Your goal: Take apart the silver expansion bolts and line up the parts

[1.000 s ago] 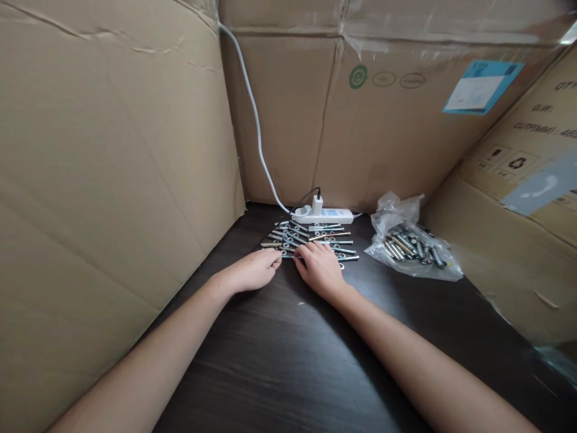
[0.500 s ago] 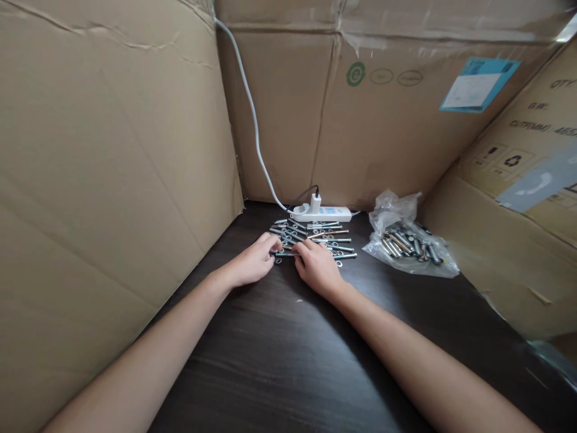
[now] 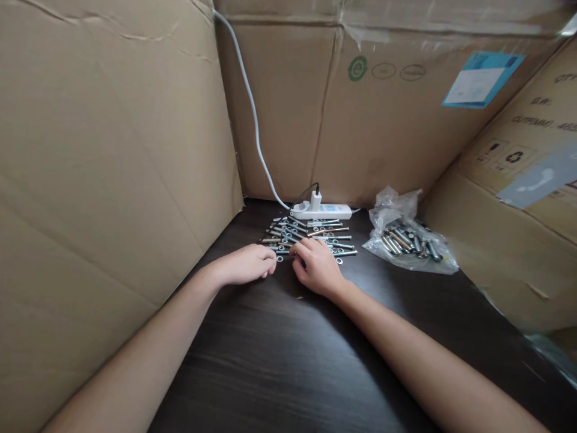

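Two groups of long metal bolts (image 3: 339, 245) lie on the dark table, their heads facing outward on the right side. Flat washers are scattered among them, and one loose washer (image 3: 280, 259) lies close to my left fingers. My left hand (image 3: 252, 263) is at the left front of the bolts, its fingers curled closed; whatever they may hold is hidden. Over the front middle of the bolts rests my right hand (image 3: 319, 266), with fingers bent down and thumb close to them. A bolt's shank (image 3: 283, 252) shows between the two hands. The right fingertips' grip cannot be made out.
Behind the bolts is a white power strip (image 3: 342, 211) with a plugged-in charger (image 3: 316, 200) and a white cable (image 3: 252, 108). To the right lies a clear plastic bag (image 3: 433, 258) of thicker bolts. Cardboard boxes (image 3: 288, 114) wall in the left, back and right.
My left hand has drawn slightly left and toward me, away from the bolts' ends, its fingers curling in more. My right hand stays almost in place.
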`<state>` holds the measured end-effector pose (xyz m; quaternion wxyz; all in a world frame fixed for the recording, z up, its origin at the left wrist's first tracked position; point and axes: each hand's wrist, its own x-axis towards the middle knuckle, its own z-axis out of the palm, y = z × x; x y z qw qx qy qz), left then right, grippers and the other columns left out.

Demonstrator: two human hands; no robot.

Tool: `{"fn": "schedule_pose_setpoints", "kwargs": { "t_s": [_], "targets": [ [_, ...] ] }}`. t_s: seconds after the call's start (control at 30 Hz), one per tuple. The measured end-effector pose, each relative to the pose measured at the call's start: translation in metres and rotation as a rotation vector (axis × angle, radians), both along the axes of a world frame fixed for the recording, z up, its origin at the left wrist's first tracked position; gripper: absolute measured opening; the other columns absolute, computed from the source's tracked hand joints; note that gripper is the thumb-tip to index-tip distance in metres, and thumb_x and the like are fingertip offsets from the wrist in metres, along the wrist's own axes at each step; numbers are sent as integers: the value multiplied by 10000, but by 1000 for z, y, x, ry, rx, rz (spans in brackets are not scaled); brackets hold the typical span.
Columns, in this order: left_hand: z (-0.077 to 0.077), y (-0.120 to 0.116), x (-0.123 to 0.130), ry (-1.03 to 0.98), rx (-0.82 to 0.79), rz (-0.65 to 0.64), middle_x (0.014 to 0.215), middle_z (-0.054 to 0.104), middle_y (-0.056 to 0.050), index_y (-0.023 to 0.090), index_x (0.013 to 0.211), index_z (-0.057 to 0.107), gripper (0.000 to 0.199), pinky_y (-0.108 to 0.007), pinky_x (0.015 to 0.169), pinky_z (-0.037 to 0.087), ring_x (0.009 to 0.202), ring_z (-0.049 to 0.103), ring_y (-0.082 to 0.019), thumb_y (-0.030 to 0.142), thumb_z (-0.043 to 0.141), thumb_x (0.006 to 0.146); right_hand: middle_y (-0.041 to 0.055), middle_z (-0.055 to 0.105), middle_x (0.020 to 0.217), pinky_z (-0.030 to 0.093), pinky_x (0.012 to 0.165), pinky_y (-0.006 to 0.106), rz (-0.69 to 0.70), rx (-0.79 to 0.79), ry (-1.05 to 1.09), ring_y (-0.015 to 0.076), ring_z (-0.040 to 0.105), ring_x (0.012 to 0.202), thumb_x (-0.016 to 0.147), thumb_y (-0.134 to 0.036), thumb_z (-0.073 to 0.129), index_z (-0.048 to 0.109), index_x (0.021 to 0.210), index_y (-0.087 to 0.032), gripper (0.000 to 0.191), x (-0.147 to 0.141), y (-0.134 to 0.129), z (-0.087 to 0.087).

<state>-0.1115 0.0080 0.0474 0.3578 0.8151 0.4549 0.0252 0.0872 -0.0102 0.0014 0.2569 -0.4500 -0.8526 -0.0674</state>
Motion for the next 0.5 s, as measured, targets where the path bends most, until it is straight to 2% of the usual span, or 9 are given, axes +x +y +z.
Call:
{"fn": "schedule_pose_setpoints", "kwargs": {
  "t_s": [0.13,0.27,0.4,0.5],
  "targets": [
    [-12,-1,15,-93,62,-74,642,550,23,173,666,563,202,-225,583,348,632,494,-124,198,380,746,47,618,856,304,753,319,-68,38,1,194,513,848,828,-181,462,597,860,-190,139,23,-3,13],
    [-24,0,26,-191,130,-42,662,561,21,170,655,537,188,-234,609,352,659,504,-130,179,379,756,56,629,854,320,751,319,-309,72,34,206,518,854,820,-202,464,601,833,-184,139,93,-5,18],
    [-30,-3,35,-292,294,-8,643,531,29,168,650,507,186,-236,610,332,647,483,-121,169,377,783,72,623,839,338,737,334,-645,70,41,234,516,829,780,-230,474,612,841,-187,157,180,-8,3],
    [-33,-3,37,-336,368,30,611,489,37,165,642,490,197,-230,591,316,607,440,-109,178,377,802,91,622,888,350,743,348,-812,87,82,251,509,846,771,-257,471,623,872,-187,196,219,-7,-12]
  ]
}}
